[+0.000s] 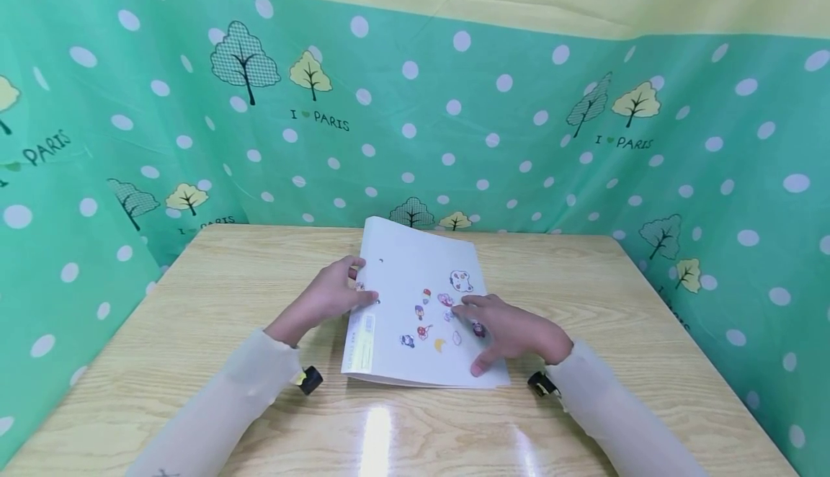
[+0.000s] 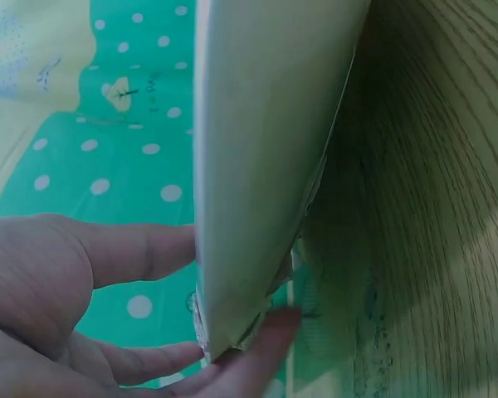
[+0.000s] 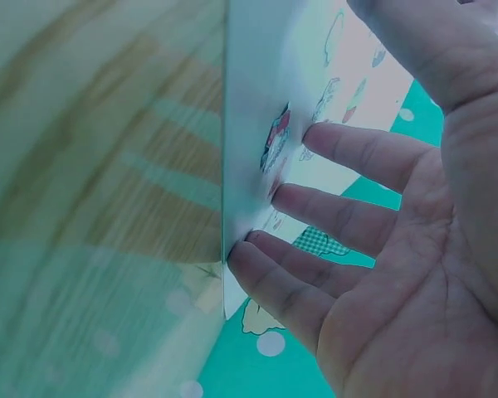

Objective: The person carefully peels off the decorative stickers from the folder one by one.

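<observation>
Grip: white folder (image 1: pixel 408 282) held along its spine edge, between thumb and fingers of the left hand (image 1: pixel 327 293). Stickered cover (image 1: pixel 408 362), right of grip, touched by spread right hand (image 1: pixel 512 329). Wooden table (image 1: pixel 246 304) seen under folder and grip; green dotted curtain (image 1: pixel 421 124) hung beyond.

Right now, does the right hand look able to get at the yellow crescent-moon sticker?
Likely yes: the yellow crescent-moon sticker lies uncovered on the white file folder, close to the right hand, with nothing apparent blocking it. The left hand grips the folder's opposite edge, clear of the sticker.
</observation>
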{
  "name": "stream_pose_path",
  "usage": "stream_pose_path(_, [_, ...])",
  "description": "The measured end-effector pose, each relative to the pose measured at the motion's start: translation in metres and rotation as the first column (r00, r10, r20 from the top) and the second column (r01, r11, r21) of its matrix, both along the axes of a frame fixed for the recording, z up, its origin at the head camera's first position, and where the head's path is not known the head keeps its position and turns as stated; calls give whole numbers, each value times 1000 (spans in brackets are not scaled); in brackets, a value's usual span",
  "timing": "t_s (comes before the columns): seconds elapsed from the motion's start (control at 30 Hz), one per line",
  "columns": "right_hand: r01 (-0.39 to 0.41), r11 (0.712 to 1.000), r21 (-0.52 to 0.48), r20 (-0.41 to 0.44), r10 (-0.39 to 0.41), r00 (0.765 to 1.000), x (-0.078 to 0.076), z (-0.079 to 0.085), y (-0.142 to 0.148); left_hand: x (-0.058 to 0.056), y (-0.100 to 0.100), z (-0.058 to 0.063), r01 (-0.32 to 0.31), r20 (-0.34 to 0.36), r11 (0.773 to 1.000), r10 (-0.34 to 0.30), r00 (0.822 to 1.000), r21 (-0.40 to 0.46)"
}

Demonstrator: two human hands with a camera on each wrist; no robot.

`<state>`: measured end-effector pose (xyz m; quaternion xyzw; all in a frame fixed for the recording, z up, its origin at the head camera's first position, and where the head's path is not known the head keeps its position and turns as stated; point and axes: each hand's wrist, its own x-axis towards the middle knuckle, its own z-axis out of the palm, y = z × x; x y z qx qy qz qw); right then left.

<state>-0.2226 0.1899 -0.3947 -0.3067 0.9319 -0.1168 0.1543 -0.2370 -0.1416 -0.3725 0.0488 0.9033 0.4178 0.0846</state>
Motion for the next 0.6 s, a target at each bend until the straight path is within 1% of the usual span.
stream_pose_path(0.1, [0, 1000, -1, -3, 0, 1000, 0, 0, 0, 1, 0, 1, 0, 1, 1000, 0, 1000, -1])
stream_pose_path(0.47, [-10, 999, -30, 11, 11, 1000, -1, 6, 5, 4, 0, 10, -11, -1, 998, 12, 1000, 60])
stream_pose_path(0.6, [-14, 999, -31, -5, 14, 1000, -4, 8, 7, 5, 0, 12, -14, -6, 997, 15, 1000, 72])
